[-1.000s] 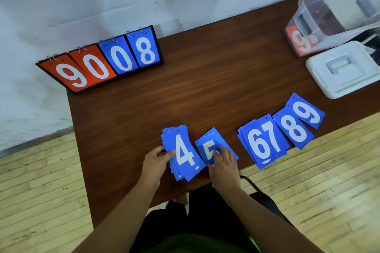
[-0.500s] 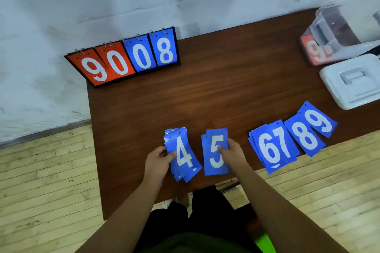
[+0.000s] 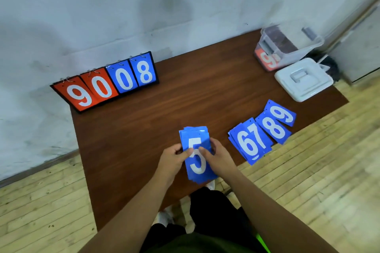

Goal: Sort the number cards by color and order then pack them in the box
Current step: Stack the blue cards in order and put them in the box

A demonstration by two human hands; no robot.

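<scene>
Stack: blue cards (image 3: 197,167) with 5 on top, held just above the table (image 3: 185,98) near its front edge.
Left hand (image 3: 173,158): clamped on the stack's left edge; thumb laid on the face, fingers curled beneath.
Right hand (image 3: 219,157): clamped on the right edge in the same way; thumb on the face beside the digit.
Stack axis: long side runs away from the person, top leaning slightly left; the digit is read upright.
Next pile: the 6-7 cards (image 3: 249,141) are judged to be wanted next; they lie flat to the right of the stack, apart from it, nearer the right hand.
Pile axis: from far-left to near-right, tops leaning left, more tilted than the stack; some turning is judged needed before squaring.
Beyond: 8 (image 3: 274,129) and 9 (image 3: 281,114) overlap farther right.
Box (image 3: 287,47): at the far right corner, a red card seen inside; lid (image 3: 304,79) off, just beside it.
</scene>
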